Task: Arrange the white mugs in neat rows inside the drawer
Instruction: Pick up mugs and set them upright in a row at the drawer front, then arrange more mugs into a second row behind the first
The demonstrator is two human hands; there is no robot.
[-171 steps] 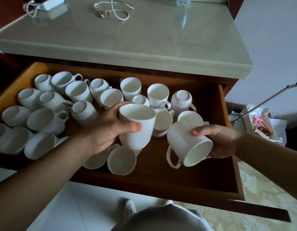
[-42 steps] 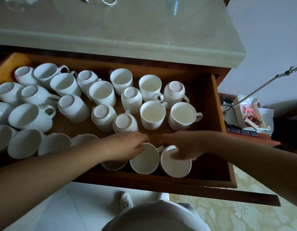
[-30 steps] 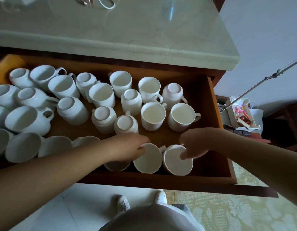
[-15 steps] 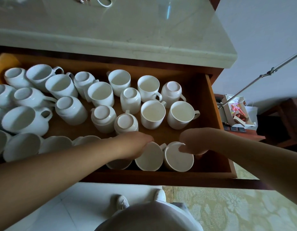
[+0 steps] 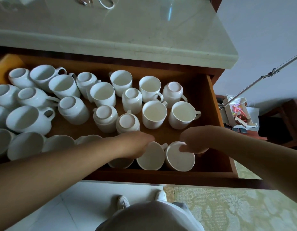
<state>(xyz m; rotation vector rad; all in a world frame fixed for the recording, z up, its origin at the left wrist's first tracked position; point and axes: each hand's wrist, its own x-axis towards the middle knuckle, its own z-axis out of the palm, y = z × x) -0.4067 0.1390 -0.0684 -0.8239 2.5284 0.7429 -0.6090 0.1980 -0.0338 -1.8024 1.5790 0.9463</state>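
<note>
A wooden drawer stands pulled out, holding several white mugs. My left hand reaches down from the left and grips the far rim of an upright mug near the drawer's front wall. Touching that mug on its right is another mug, and my right hand curls its fingers over its far rim. Behind them two upright mugs stand side by side. Further mugs sit upright or upside down in the middle. At the left, mugs lie jumbled on their sides.
A pale marble counter overhangs the drawer's back, with a white cable on it. To the right are a small box of coloured items and a slanting metal rod. Below are white floor tiles, my shoes and a patterned rug.
Seconds ago both hands held mugs in the air; those two mugs now stand side by side at the drawer's front. Over the last second the hands stayed on their rims.
</note>
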